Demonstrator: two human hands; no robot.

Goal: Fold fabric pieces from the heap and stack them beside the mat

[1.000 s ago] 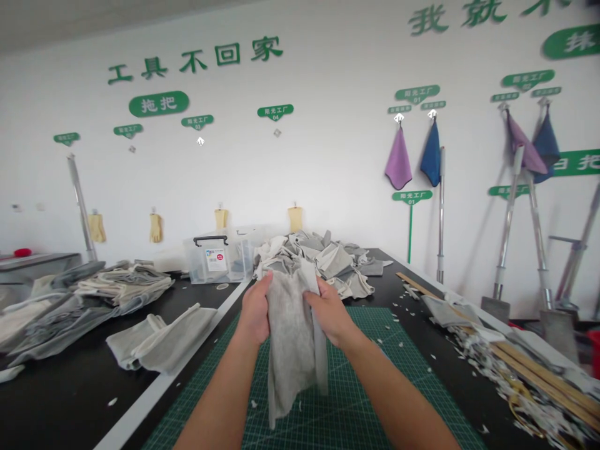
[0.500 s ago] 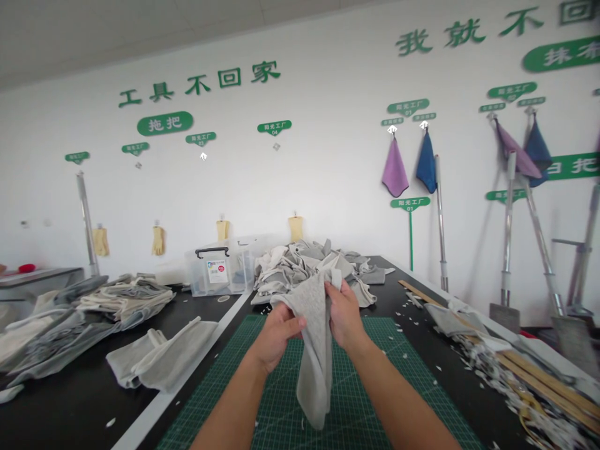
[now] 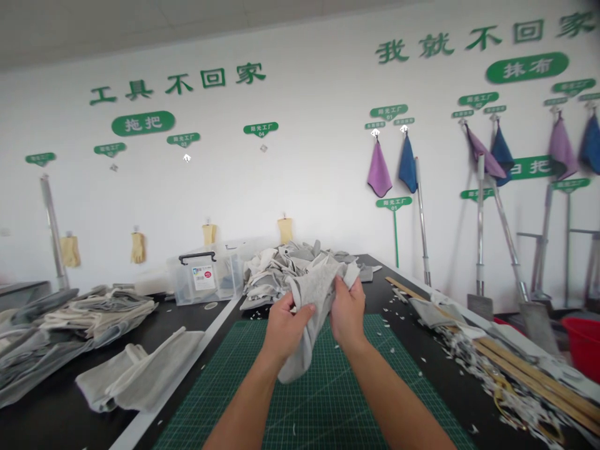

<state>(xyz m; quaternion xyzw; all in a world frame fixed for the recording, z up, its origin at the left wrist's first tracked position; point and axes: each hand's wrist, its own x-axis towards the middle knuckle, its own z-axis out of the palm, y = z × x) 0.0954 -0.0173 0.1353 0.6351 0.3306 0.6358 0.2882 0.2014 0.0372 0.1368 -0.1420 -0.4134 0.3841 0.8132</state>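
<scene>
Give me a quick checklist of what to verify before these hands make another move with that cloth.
1. Left hand grips the gray cloth: ok.
2. Right hand grips it too: ok.
3. Cloth spread flat: not ok; it is bunched between the hands, its lower end hanging.
4. Green mat lies below the hands: ok.
5. Clear plastic box stands apart from both hands: ok.
6. Cloth's far side undamaged: cannot tell; it faces away.
</scene>
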